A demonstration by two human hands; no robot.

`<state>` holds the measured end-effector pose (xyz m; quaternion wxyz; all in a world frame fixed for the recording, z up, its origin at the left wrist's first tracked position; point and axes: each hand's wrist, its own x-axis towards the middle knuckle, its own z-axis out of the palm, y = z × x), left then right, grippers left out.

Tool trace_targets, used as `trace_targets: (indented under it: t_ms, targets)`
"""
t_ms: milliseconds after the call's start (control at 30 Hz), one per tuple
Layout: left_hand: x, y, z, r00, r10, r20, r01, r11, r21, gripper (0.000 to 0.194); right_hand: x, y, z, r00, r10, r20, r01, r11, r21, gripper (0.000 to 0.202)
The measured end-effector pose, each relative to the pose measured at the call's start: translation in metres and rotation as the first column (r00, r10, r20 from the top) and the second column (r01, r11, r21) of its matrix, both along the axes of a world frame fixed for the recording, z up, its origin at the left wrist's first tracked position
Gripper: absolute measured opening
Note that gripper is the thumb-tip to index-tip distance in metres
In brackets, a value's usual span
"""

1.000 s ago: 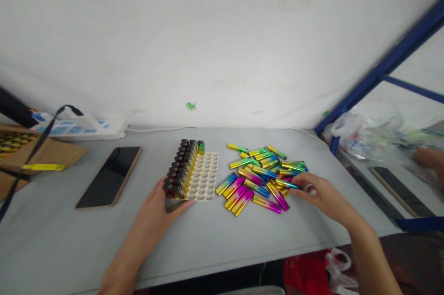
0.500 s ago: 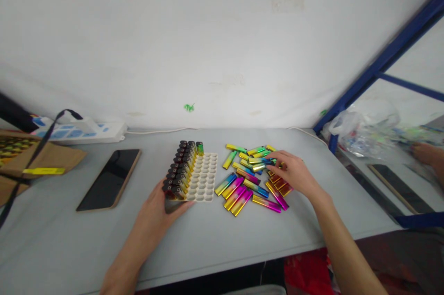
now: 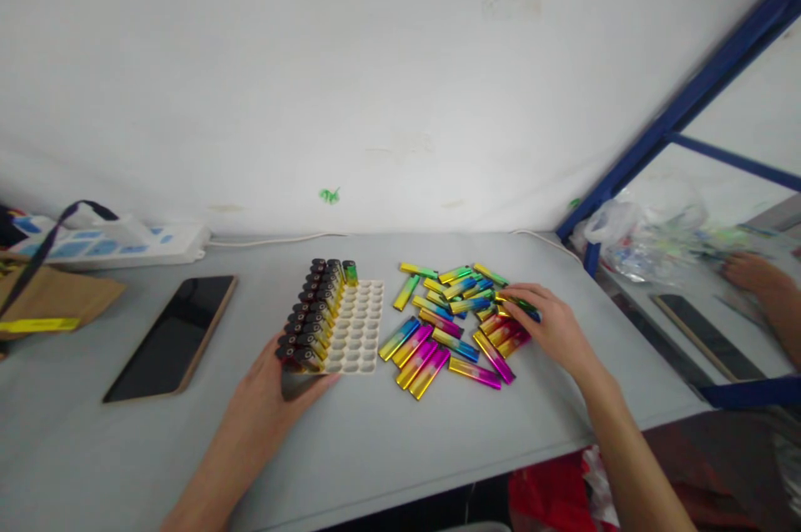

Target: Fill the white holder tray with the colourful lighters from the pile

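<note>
A white tray with rows of round pockets stands in the middle of the table. Dark-topped, gold-sided cylinders fill its left side, and a single green one stands at the back. My left hand grips the tray's near left corner, thumb along the front edge. To the right lies a loose pile of shiny cylinders in gold with pink, blue, green or red. My right hand is at the pile's right side, its fingers closed on a green and gold cylinder.
A phone lies left of the tray. Behind it are a power strip and a brown paper bag with a dark strap. On the right are a blue frame, clear plastic bags and another hand.
My right hand has moved slightly right within the pile and now holds a green and gold cylinder; a blue and gold one lies where its fingertips were. The view has shifted a little.
</note>
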<state>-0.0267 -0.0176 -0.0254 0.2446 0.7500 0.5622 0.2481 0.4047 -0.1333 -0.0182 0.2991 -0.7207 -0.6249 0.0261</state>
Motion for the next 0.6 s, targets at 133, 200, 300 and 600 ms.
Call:
trace_targets:
  t_ms: [133,200,300,600]
  targets:
    - [0.0,0.0,0.001,1.0,-0.007,0.003,0.007,1.0,-0.006,0.064,-0.014,0.001,0.003,0.997,0.054,-0.062,-0.053,0.998,0.014,0.028]
    - [0.0,0.0,0.0,1.0,0.0,-0.001,0.0,1.0,-0.003,0.06,-0.012,0.001,0.007,0.993,0.019,-0.112,-0.014,0.999,0.052,0.028]
    - [-0.001,0.0,-0.002,1.0,0.008,-0.013,-0.008,1.0,-0.014,0.053,0.002,-0.002,0.013,0.972,-0.101,-0.21,0.129,0.984,0.123,0.032]
    - [0.0,-0.002,0.003,1.0,-0.004,-0.007,0.004,1.0,-0.031,0.063,0.027,-0.017,0.002,0.994,-0.093,-0.063,0.087,0.991,-0.1,0.042]
